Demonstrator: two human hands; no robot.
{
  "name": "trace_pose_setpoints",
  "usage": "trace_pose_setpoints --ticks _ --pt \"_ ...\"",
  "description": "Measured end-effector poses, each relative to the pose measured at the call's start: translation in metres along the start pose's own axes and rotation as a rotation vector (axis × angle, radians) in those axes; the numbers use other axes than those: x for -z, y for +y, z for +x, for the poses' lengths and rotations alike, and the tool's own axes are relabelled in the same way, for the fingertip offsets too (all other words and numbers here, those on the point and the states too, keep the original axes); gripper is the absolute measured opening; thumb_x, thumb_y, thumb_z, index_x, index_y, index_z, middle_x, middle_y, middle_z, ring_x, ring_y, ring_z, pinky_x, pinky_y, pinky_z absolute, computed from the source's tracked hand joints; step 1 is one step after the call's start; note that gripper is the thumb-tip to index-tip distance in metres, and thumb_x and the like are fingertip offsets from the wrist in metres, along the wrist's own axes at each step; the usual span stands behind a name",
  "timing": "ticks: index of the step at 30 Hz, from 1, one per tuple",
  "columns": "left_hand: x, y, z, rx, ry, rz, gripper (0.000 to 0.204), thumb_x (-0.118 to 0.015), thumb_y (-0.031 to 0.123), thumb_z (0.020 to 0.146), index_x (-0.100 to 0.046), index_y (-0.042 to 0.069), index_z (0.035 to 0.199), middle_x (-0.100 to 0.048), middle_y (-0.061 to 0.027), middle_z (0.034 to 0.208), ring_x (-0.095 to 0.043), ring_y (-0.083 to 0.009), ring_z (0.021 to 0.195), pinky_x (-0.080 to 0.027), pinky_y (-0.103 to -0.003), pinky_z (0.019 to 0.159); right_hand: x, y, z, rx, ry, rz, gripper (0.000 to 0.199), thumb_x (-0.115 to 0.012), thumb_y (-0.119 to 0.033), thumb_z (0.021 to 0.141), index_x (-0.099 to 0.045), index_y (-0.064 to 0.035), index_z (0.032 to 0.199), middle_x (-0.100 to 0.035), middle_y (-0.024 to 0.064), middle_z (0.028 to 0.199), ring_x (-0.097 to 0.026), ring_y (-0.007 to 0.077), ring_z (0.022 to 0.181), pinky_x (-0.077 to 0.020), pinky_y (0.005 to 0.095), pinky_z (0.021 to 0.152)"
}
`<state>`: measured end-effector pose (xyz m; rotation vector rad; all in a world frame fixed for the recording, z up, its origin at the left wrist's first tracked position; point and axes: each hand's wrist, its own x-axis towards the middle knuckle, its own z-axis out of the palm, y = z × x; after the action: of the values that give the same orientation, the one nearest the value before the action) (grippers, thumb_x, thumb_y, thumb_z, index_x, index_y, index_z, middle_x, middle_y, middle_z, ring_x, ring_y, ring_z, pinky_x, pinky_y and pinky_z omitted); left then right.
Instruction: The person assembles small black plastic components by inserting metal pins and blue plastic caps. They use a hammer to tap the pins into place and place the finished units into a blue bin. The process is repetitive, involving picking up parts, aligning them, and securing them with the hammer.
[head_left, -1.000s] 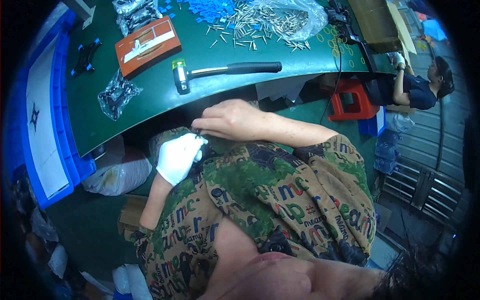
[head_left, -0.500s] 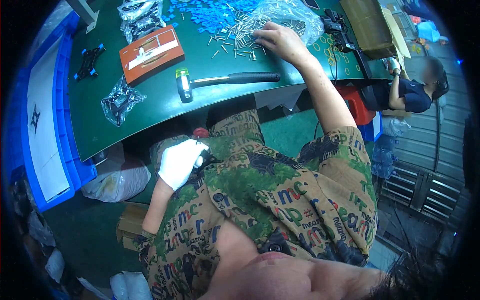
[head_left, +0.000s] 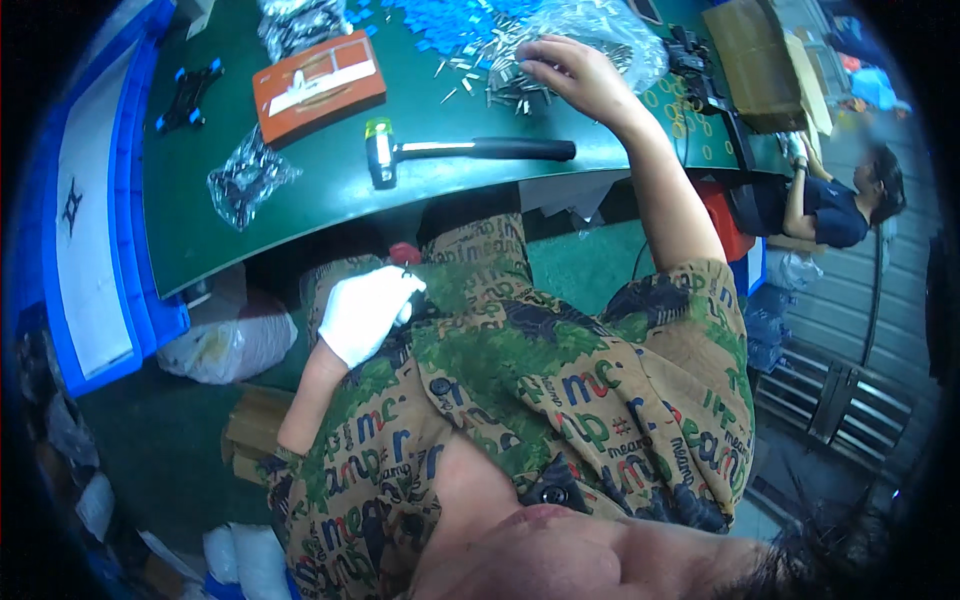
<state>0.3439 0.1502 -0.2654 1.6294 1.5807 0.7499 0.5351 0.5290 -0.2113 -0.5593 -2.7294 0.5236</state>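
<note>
My left hand (head_left: 368,314), in a white glove, is held over my lap with its fingers closed round a small black part (head_left: 418,298), mostly hidden by glove and shirt. A thin dark tip shows above the fingers. My bare right hand (head_left: 580,78) reaches across the table to a pile of small silvery screw-like pins (head_left: 508,75). Its fingers are stretched out and slightly apart, the tips at the pile; no pin can be made out in them. A mallet (head_left: 382,158) with a black handle and yellow-green face lies nearer me.
On the green table (head_left: 330,205) are an orange box (head_left: 318,85), bagged black parts (head_left: 248,180), a black bracket with blue pads (head_left: 188,97), blue pieces (head_left: 430,22) and yellow rings (head_left: 690,112). A cardboard box (head_left: 755,65) stands right, near another person (head_left: 838,205).
The view has shifted slightly, so the table things sit a little higher and further right. My right hand stays at the pins, fingers slightly repositioned; my left keeps its hold in my lap.
</note>
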Motion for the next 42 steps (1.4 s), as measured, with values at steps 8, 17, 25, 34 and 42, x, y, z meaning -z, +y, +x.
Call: trace_pose_setpoints --ticks 8,17,25,34,42 --pt "-0.005 0.003 0.004 -0.005 -0.007 -0.092 0.028 -0.053 0.023 0.105 -0.074 0.005 0.108 -0.066 -0.0032 0.075 -0.062 -0.0102 0.062 -0.050 -0.026 0.061 -0.050 -0.139 -0.053 0.208 -0.480 0.716 0.022 -0.062 -0.017 0.102 -0.070 -0.0045 0.117 -0.071 0.0089 0.100 -0.069 0.0229 0.093 -0.0558 0.0363 0.085" --pt "-0.002 0.008 0.002 0.064 0.007 -0.150 0.027 -0.057 0.024 0.104 -0.075 0.004 0.108 -0.068 -0.0036 0.073 -0.063 -0.0113 0.062 -0.051 -0.027 0.060 -0.068 -0.149 -0.051 0.115 -0.723 0.766 0.024 -0.055 -0.022 0.106 -0.057 -0.0076 0.126 -0.068 0.0109 0.107 -0.069 0.0269 0.098 -0.0533 0.0399 0.087" --pt "0.000 0.012 0.001 0.084 -0.010 -0.128 0.028 -0.058 0.025 0.104 -0.076 0.004 0.105 -0.069 -0.0041 0.071 -0.064 -0.0136 0.061 -0.051 -0.029 0.060 -0.068 -0.155 -0.044 0.218 -0.857 0.691 0.022 -0.051 -0.018 0.107 -0.055 -0.0089 0.127 -0.069 0.0134 0.108 -0.069 0.0317 0.101 -0.0535 0.0443 0.086" --pt "-0.002 0.008 -0.001 0.048 0.022 -0.178 0.028 -0.058 0.024 0.104 -0.076 0.004 0.103 -0.069 -0.0055 0.072 -0.065 -0.0166 0.062 -0.052 -0.031 0.060 -0.068 -0.154 -0.039 0.236 -0.865 0.669 0.021 -0.052 -0.018 0.107 -0.055 -0.0083 0.125 -0.068 0.0141 0.107 -0.069 0.0329 0.099 -0.0541 0.0438 0.085" --pt "0.000 0.015 -0.002 0.056 0.034 -0.184 0.026 -0.058 0.022 0.103 -0.076 0.004 0.103 -0.070 -0.0064 0.072 -0.067 -0.0190 0.062 -0.053 -0.032 0.060 -0.068 -0.157 -0.037 0.240 -0.869 0.686 0.020 -0.054 -0.018 0.106 -0.055 -0.0080 0.123 -0.068 0.0133 0.102 -0.070 0.0319 0.095 -0.0542 0.0431 0.082"
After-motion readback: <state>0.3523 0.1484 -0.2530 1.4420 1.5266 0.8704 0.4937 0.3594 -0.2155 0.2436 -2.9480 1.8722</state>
